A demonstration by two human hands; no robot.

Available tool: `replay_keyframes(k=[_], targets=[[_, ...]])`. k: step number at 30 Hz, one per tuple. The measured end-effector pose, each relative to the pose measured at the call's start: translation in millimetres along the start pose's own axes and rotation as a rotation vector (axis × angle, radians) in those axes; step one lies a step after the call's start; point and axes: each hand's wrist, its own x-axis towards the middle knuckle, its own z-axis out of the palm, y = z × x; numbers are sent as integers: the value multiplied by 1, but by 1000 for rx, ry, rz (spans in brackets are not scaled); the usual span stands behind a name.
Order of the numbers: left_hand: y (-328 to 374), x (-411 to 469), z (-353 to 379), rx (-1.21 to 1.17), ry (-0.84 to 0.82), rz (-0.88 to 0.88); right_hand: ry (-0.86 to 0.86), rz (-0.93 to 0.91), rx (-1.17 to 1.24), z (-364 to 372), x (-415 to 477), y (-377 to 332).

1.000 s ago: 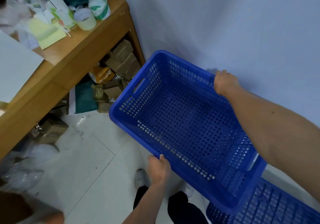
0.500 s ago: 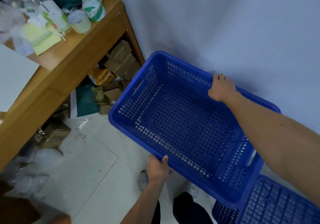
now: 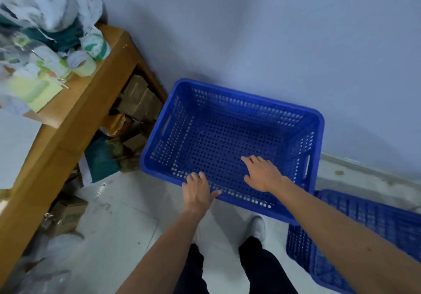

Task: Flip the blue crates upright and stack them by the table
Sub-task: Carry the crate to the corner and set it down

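Note:
An upright blue perforated crate (image 3: 230,134) sits on the floor against the wall, just right of the wooden table (image 3: 91,109). My left hand (image 3: 197,191) hovers over its near rim, fingers spread, holding nothing. Above the crate's inside near the front wall, my right hand (image 3: 262,174) is also open and empty. A second blue crate (image 3: 355,243) lies upside down on the floor at the lower right, partly hidden by my right forearm.
The table top holds bottles, cups, cloths and papers. Cardboard boxes (image 3: 136,97) and bags fill the space under it. My feet (image 3: 257,227) stand on the white tiled floor just in front of the crate. Plastic bags (image 3: 43,268) lie at the lower left.
The crate went from tilted in both hands down to the floor by the table leg. Both hands let go of its rims and now hover open.

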Motion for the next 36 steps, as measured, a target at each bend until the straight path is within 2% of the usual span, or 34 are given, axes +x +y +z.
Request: replay_keyframes(k=[3, 7, 11, 20, 25, 36], targets=[[-13, 15, 3, 143, 28, 227, 2, 86, 37, 23, -22, -7], [-42, 35, 12, 204, -249, 396, -22, 172, 57, 54, -39, -28], [-76, 40, 15, 197, -202, 529, -62, 263, 128, 88, -52, -55], [-117, 81, 21, 443, -150, 527, 35, 361, 25, 128, -43, -62], [-117, 88, 28, 532, -87, 586, 76, 338, -77, 136, -35, -54], [-115, 98, 30, 603, -80, 655, 112, 228, -196, 145, -35, -36]])
